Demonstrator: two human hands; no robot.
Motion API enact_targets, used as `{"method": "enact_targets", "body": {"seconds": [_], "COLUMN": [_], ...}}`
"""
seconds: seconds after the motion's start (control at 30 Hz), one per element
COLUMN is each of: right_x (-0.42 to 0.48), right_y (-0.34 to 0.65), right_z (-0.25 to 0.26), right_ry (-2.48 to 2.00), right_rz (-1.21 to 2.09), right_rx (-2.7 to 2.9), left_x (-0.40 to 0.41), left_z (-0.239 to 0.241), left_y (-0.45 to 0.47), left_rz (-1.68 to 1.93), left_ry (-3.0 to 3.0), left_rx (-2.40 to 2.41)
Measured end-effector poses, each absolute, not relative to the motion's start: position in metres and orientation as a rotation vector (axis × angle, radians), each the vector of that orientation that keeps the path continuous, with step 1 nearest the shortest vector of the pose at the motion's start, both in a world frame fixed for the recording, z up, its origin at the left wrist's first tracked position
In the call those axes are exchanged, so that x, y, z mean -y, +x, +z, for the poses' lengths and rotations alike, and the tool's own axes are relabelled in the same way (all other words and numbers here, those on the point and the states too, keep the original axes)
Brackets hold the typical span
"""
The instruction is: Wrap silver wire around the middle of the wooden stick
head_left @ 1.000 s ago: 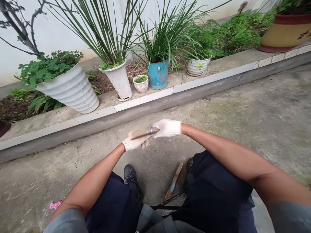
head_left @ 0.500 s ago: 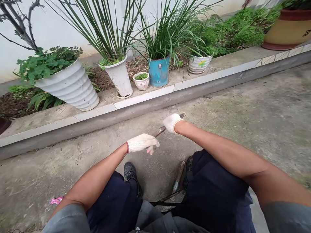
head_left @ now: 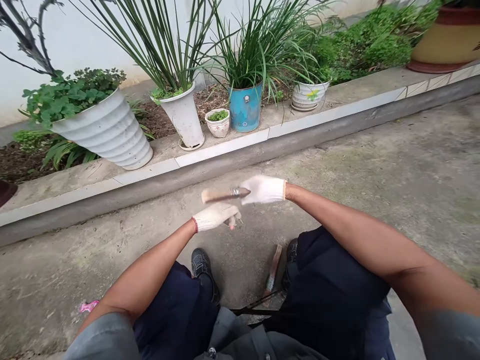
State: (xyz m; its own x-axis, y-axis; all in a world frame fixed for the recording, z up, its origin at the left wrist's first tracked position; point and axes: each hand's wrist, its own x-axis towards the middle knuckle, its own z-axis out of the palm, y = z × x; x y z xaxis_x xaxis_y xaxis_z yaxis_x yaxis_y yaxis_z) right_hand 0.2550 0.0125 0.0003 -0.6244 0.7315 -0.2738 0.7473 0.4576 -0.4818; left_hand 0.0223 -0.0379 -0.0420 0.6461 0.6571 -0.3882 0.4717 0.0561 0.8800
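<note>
The right hand [head_left: 263, 189], in a white glove, is closed on one end of the stick [head_left: 219, 195]; blur hides the exact placement of its fingers. The stick is raised above the ground [head_left: 345, 170], in front of the person, with its pale end directed to the left and wire [head_left: 235, 192] wound around it close to the right hand. The left hand [head_left: 216, 217], also gloved, is positioned below the stick with its fingers partly curled; whether it grips anything or touches the stick cannot be determined from this view. A second stick [head_left: 275, 262] lies on the ground between the shoes [head_left: 201, 262], nearer the right one, and carries a wire binding toward its lower end. A pink item [head_left: 89, 306] lies on the ground beyond the left forearm. Ahead of both hands runs a ledge [head_left: 225, 151] with a pale tiled edge. Mounted on it, from left to right, are a ribbed pot [head_left: 116, 131], a tall pot [head_left: 184, 119], a small pot [head_left: 218, 126], a blue pot [head_left: 245, 111], a low pot [head_left: 308, 96] and a yellow pot [head_left: 444, 44]
</note>
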Motion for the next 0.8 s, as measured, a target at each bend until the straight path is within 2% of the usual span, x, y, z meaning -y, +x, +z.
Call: {"method": "enact_targets", "body": {"seconds": [0.1,0.2,0.37,0.53,0.63,0.73,0.8], "right_x": [-0.029,-0.044,-0.042,-0.019,-0.011,-0.003,0.001], "right_y": [0.257,0.263,0.261,0.250,0.254,0.260,0.260], "right_z": [-0.003,-0.008,-0.017,-0.021,-0.021,-0.015,-0.009], "right_ry": [1.711,1.884,1.648,1.286,1.019,0.820,0.836], "right_rz": [-0.738,-0.501,-0.240,-0.136,-0.273,-0.593,-0.800], "right_rx": [-2.629,-2.490,-2.193,-2.231,-2.318,-2.459,-2.543], "left_x": [0.044,0.049,0.051,0.035,0.025,0.020,0.022], "left_z": [-0.047,-0.046,-0.030,-0.016,-0.016,-0.023,-0.029], "left_y": [0.030,0.036,0.037,0.019,0.006,0.000,0.003], "left_rz": [0.224,0.171,0.098,0.033,0.034,0.033,0.036], "left_ry": [1.472,1.501,1.648,1.796,1.910,1.982,1.995], "left_rx": [-0.895,-0.869,-0.959,-1.249,-1.366,-1.353,-1.283]}}
